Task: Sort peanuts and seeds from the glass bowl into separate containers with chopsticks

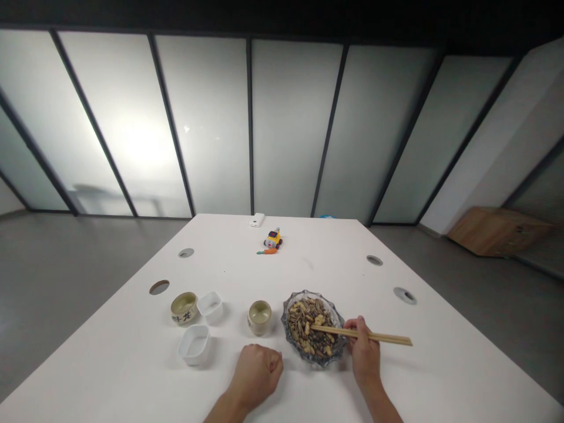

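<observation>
My right hand (pixel 365 352) is closed around a pair of wooden chopsticks (pixel 394 339), held nearly level. Their tips reach into a mix of sunflower seeds and peanuts (pixel 304 314), touching or close to a peanut. The mix fills a scalloped glass bowl (pixel 335 317); my right fingers are by its right rim. My left hand (pixel 257 373) rests on the table as a fist, with nothing visible in it. Just beyond the fist stands a small beige ceramic cup (pixel 259 317). Two white square dishes (pixel 194 345) and a wider ceramic bowl with dark characters (pixel 184 309) are farther left.
On the white table (pixel 229 264), a yellow toy vehicle (pixel 273 238) and a toy carrot (pixel 267 251) lie toward the far end, with a white device (pixel 257 220) behind them. Round holes (pixel 159 287) pierce the tabletop along both sides. Frosted glass panels (pixel 295 129) stand beyond.
</observation>
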`<state>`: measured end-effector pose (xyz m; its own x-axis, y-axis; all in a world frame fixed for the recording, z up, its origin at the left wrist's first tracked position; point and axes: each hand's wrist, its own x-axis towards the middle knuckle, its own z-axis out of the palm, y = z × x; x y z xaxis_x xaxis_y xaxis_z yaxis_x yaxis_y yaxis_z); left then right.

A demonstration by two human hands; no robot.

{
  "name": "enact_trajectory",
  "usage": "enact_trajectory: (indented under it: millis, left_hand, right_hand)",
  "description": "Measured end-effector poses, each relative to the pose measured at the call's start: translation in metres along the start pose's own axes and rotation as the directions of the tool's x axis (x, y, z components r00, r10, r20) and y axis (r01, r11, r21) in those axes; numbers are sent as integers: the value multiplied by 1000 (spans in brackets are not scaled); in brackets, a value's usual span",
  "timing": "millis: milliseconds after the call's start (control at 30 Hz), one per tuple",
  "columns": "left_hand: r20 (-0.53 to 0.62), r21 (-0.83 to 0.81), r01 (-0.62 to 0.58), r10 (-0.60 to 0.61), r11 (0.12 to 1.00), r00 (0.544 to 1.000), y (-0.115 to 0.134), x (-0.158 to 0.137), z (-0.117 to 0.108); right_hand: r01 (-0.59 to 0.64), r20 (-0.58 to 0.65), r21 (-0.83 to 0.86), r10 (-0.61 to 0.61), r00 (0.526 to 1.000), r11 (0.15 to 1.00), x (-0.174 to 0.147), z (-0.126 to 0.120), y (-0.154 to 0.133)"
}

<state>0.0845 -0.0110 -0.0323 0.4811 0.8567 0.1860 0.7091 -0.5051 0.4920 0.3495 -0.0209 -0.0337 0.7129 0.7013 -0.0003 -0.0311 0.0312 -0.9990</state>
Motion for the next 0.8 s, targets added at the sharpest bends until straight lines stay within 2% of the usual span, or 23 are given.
enact_trajectory:
  millis: [400,800]
  left_hand:
    - [29,-149,148,-145,978,989,-5,0,3]
    - [67,-186,149,-139,971,988,-11,1,10]
  right_hand:
    - [-7,-20,19,8,1000,1000,-3,-3,5]
    - [-1,31,174,-5,1000,985,5,-13,15]
